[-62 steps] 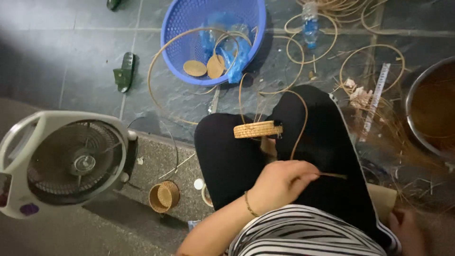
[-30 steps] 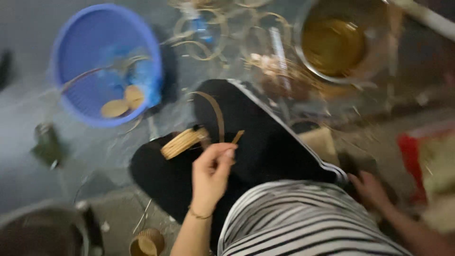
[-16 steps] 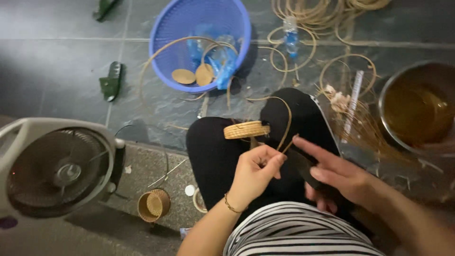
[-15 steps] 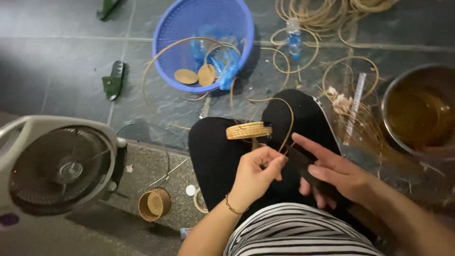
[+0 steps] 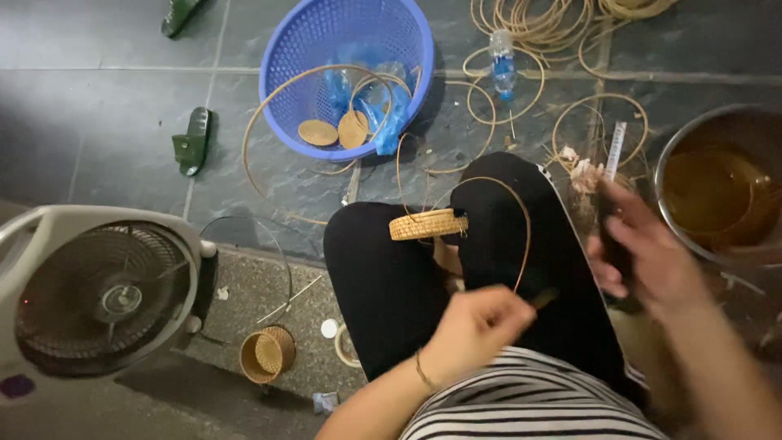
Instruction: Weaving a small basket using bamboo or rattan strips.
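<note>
I sit with black-trousered legs [image 5: 391, 277] over the floor. A small woven rattan ring [image 5: 428, 224] rests on my lap, and a thin rattan strand [image 5: 521, 220] arcs from it down to my left hand [image 5: 476, 326]. That hand, with a bracelet at the wrist, is closed on the strand's end near my right thigh. My right hand [image 5: 648, 261] is lifted to the right, blurred, with its fingers around a dark, narrow object [image 5: 609, 224] whose kind I cannot tell. It hovers beside the metal bowl.
A blue plastic basket [image 5: 285, 73] holds woven discs and blue wrap. A white fan [image 5: 98, 293] stands at left, with a small woven cup [image 5: 265, 354] beside it. Also around are a metal bowl [image 5: 664, 159] of brown liquid, rattan coils [image 5: 538, 24], a bottle [image 5: 503, 61] and a green sandal [image 5: 191, 143].
My right hand has left my lap and swung out to the right toward the bowl, carrying the dark object. My left hand has slid lower and to the right along the strand.
</note>
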